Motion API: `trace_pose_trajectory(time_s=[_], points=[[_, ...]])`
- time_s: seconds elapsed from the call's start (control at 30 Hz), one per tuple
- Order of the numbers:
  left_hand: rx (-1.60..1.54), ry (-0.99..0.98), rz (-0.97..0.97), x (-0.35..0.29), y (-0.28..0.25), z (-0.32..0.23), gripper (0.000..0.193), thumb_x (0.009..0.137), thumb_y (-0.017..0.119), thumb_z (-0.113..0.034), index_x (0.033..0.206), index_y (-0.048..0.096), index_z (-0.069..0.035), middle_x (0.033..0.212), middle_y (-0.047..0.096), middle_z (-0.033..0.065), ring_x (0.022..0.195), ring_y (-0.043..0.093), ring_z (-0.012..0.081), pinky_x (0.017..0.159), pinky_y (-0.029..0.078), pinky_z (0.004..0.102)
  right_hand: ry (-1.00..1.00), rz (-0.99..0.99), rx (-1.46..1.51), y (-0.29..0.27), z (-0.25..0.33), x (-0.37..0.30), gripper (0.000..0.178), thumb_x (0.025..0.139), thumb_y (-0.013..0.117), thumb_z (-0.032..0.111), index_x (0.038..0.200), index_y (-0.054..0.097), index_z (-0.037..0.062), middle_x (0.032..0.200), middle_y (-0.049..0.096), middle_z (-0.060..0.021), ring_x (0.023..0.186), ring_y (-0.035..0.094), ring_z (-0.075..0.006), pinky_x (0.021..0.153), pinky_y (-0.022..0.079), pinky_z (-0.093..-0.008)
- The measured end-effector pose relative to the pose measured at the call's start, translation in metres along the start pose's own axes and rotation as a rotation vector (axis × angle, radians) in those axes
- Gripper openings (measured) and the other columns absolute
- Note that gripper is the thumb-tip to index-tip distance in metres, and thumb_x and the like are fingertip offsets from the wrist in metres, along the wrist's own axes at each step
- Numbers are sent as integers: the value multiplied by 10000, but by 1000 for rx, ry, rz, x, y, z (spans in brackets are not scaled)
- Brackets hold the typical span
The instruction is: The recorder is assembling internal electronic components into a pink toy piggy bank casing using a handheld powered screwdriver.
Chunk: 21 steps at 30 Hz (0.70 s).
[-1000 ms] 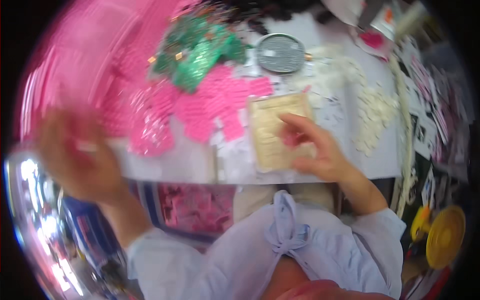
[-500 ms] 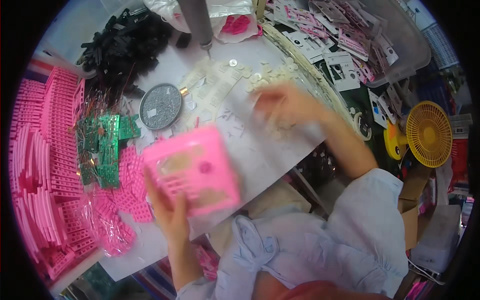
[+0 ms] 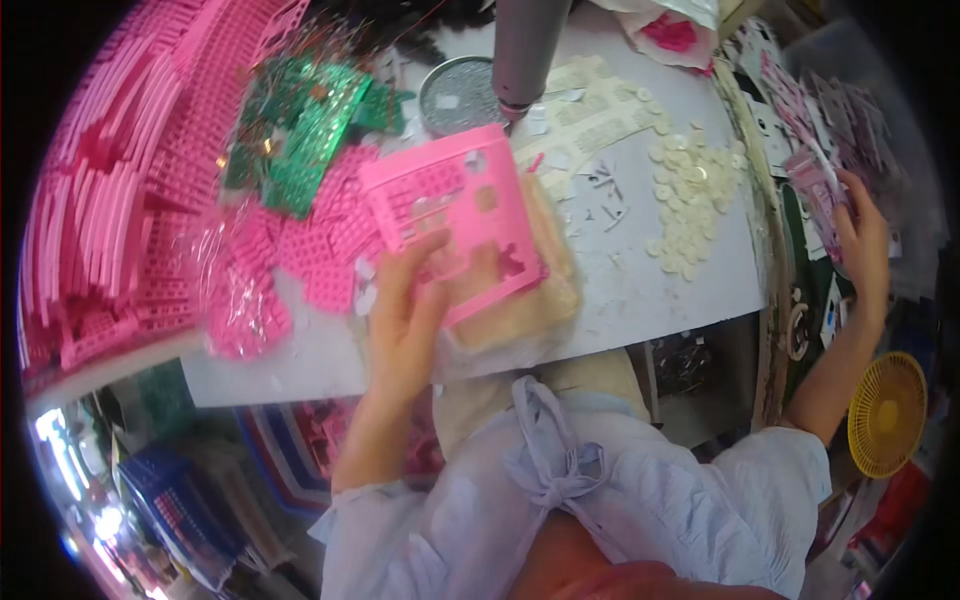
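My left hand (image 3: 405,310) grips a pink plastic casing (image 3: 430,160) with cut-out windows, its fingers reaching over the near left side. The casing is tilted above a yellowish pad (image 3: 555,300) at the table's front edge. Far to the right, my right hand (image 3: 865,235) is closed at the edge of a pink-and-white flat panel (image 3: 815,195). That panel is among a pile of similar panels (image 3: 860,120); whether it is lifted clear of them I cannot tell.
Pink grid parts (image 3: 110,190) are stacked at left, beside green circuit boards (image 3: 310,120) with wires. A grey tool (image 3: 527,50) hangs over a round dish of grey granules (image 3: 450,100). White discs (image 3: 695,190) lie right of centre. A yellow fan (image 3: 887,415) stands at lower right.
My right hand has gone from above the white discs to the panel pile at right. The casing is still in my left hand, its angle changed. The whole view has shifted.
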<state>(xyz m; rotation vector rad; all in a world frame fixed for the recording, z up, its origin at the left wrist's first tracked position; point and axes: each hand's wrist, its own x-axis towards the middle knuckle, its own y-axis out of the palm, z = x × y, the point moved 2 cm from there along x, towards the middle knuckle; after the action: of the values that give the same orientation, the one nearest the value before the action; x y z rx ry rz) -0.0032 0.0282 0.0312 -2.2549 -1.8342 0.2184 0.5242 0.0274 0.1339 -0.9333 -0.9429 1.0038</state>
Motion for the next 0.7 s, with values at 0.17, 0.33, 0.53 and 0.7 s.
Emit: trace_pose_trajectory(time_s=[0.17,0.33,0.53,0.7], points=[[-212,13,76,0,14,-2,547,957,543,-453,1272,598,-9,1234,551,144,1195,513,278,1048,371,387,-931,730,246,0,191,-15,354,864,609,21,1211,671,47,933,674,-171,838,658,-313,749,529,-384],[7,242,221,0,21,-18,469,960,598,-393,1262,606,-34,1203,565,122,1122,555,255,974,427,374,-1341,651,432,81,295,-15,387,813,689,100,1197,665,55,880,608,-127,830,611,-342,714,499,-455],[-605,-229,-121,-31,0,-9,280,1051,540,-284,1049,617,-15,990,637,56,901,598,143,843,476,313,-949,-243,765,98,302,17,590,834,768,156,1375,556,55,1271,643,-81,1147,595,-211,960,477,-349],[-812,-323,-436,-34,3,14,287,1066,507,-281,1070,598,-9,1000,653,70,909,599,150,848,478,330,-157,908,1676,214,272,-55,684,915,741,167,1478,395,-10,1344,587,-100,1210,578,-182,1035,481,-343]])
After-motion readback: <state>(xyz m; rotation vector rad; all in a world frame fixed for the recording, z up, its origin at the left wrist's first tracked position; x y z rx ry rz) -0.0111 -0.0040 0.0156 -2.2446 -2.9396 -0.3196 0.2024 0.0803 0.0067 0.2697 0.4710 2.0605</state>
